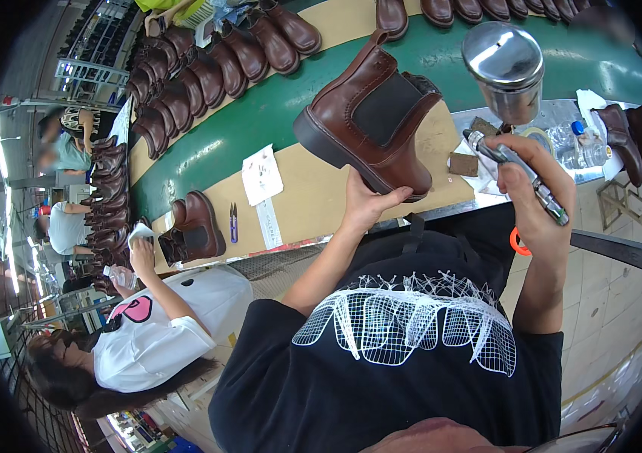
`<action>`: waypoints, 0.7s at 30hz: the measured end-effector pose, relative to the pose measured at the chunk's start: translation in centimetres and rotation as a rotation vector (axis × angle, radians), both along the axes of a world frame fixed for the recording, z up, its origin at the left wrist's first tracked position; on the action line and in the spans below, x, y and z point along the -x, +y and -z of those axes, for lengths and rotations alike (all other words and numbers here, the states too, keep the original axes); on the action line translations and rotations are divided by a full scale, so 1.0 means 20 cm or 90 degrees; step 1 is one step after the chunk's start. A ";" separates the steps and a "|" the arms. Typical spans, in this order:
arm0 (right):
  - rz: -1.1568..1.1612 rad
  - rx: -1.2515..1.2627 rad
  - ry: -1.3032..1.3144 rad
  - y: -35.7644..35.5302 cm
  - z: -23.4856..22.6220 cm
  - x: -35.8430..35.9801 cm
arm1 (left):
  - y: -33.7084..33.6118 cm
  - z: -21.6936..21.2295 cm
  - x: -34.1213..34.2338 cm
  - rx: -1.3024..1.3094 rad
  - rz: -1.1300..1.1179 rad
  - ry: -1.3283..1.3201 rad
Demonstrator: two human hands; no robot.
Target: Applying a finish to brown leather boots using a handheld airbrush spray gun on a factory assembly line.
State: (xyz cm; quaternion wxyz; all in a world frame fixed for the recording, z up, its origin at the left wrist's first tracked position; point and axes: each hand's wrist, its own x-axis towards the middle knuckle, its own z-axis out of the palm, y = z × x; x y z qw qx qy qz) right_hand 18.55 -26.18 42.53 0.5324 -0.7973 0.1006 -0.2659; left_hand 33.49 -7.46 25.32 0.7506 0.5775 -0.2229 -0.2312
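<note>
A brown leather Chelsea boot (336, 106) with dark elastic side panels is held up over the workbench, tilted, its sole toward the left. My left hand (368, 202) grips it around the toe end, with the thumb on the leather and the other fingers mostly hidden. To the right, my right hand (538, 187) is wrapped around a metal spray gun (503, 75), whose silver cup stands above the fingers. The gun's front end faces the boot, with a gap between the two. No spray can be seen.
Brown boots (215, 72) line the far side of a green belt (260, 121). On the brown bench top (306, 200) lie thread snips (234, 223), a ruler (268, 224) and white paper (262, 175). A water bottle (589, 147) is at right. A co-worker (155, 328) sits at left near another boot (195, 226).
</note>
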 end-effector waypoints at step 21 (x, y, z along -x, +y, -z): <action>0.022 0.000 -0.018 -0.02 -0.05 -0.02 | 0.08 0.07 -0.04 0.082 0.002 0.234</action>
